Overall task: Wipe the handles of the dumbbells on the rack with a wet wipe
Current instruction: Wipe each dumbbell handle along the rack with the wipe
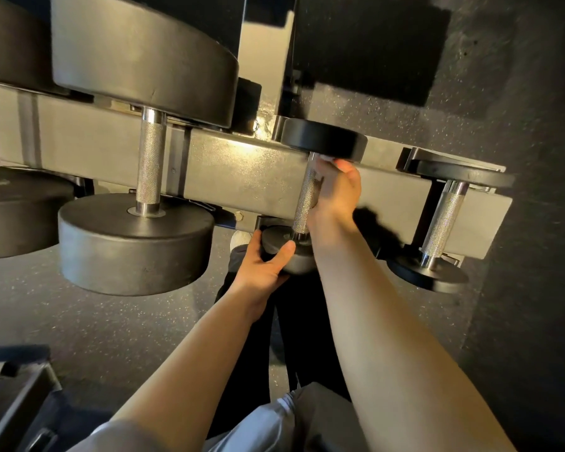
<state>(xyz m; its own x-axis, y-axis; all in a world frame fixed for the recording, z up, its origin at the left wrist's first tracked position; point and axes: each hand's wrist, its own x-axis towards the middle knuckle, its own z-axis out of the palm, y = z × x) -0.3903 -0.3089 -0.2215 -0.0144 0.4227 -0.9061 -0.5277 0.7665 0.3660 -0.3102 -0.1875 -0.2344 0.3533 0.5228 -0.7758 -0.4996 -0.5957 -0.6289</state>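
The small dumbbell [310, 203] lay across the rack [248, 177] between a larger dumbbell [144, 177] and another small 1 [444, 220]. It looked heavy and rigid, its knurled handle [305, 203] grippy, so steadying it by an end plate seemed wise. The right hand [335, 190] curled round the handle's upper part, a sliver of white wipe [327, 158] showing at its fingertips. The left hand [263, 262] gripped the near plate [281, 246], fingers curled over its edge.
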